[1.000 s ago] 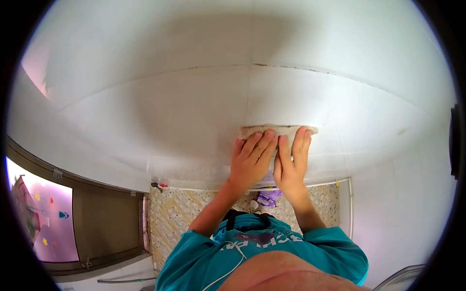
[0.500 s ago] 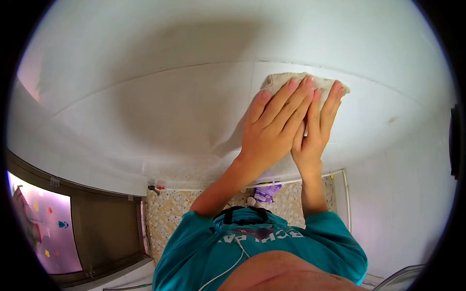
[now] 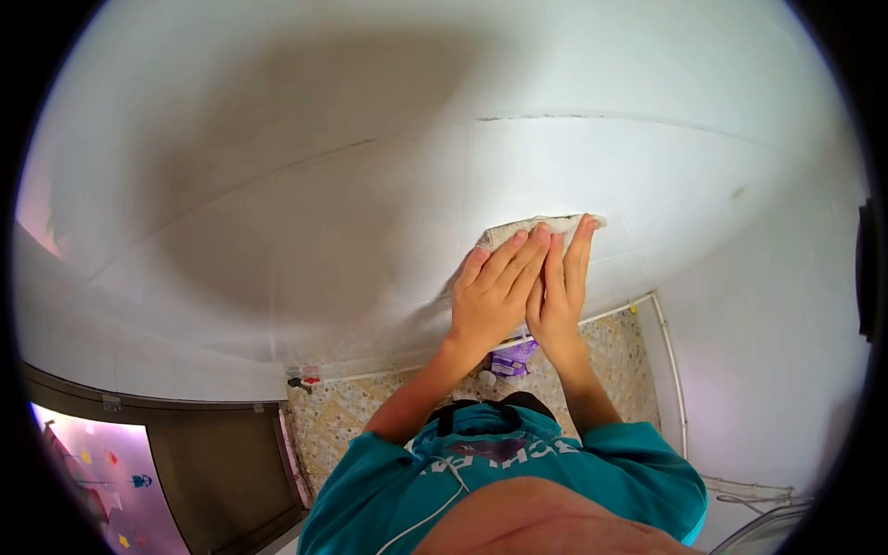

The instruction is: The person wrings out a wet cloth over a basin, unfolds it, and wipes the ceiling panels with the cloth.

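Note:
A pale beige cloth (image 3: 518,231) lies pressed against the white tiled wall (image 3: 370,203), its upper edge showing above my fingertips. My left hand (image 3: 495,291) rests flat on the cloth's left part, fingers stretched out. Beside it, my right hand (image 3: 560,291) presses on the right part, its fingers extended upward and one fingertip near the cloth's right end. The two hands touch or slightly overlap along their inner edges. Most of the cloth is hidden beneath them.
Below is a pebble-patterned floor (image 3: 347,407) with a purple packet (image 3: 511,359). A white pipe (image 3: 671,361) runs at the right. A dark tap (image 3: 299,384) is at the left, near a brown-framed door (image 3: 217,472). A white cable hangs over the teal shirt.
Both hands and the cloth first moved up the wall, then came back down to about mid-view. The camera view has also tilted slightly.

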